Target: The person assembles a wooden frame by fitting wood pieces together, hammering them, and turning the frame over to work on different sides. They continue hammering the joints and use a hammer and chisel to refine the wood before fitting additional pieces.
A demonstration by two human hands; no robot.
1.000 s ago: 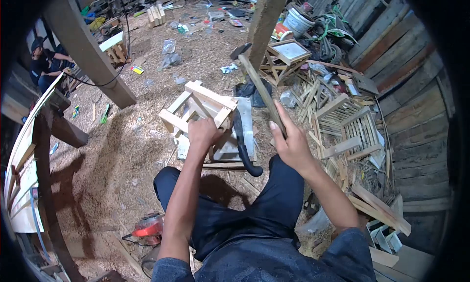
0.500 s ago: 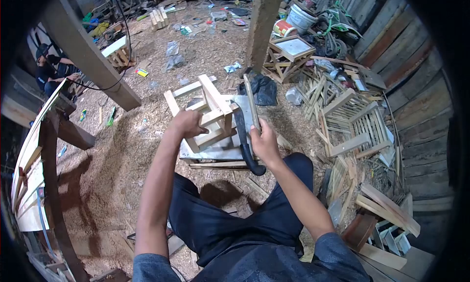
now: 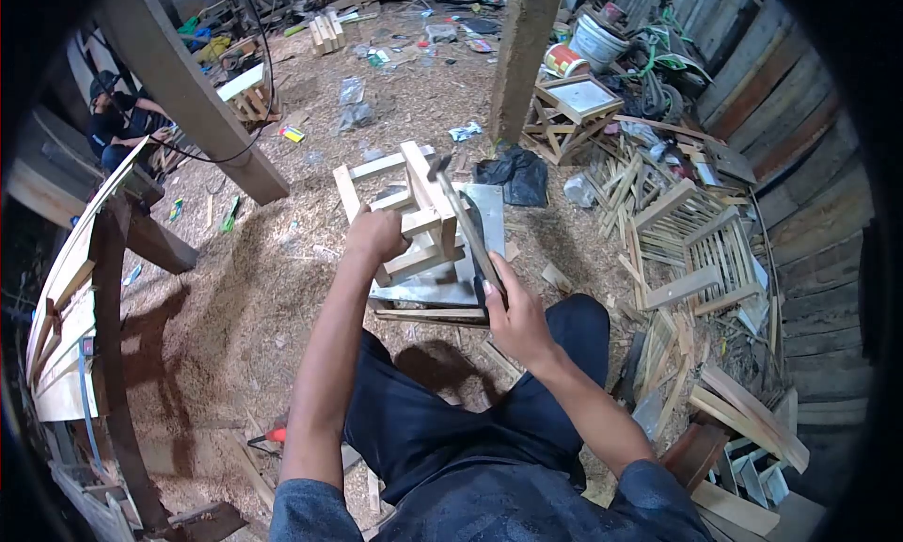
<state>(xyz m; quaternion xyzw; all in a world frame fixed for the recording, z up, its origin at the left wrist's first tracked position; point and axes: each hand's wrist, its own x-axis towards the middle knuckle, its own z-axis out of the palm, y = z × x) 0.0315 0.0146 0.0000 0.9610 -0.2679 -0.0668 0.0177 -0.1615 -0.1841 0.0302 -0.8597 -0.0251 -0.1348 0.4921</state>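
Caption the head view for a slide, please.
Left hand grips a wooden frame over a low table; right hand holds a hammer.

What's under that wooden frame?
Under the wooden frame, held by the left hand, is a low, pale-topped stand. The patches behind the frame's bars can't be seen.

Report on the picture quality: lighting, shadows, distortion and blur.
Head view: a dark rounded border, and the wall planks fan out, suggesting wide-angle distortion. Head view: the middle of the sawdust floor is brightly lit, the outer edges dim. Head view: dark shadows fall between the knees and at left. Head view: the wooden frame and hammer show no heavy blur.
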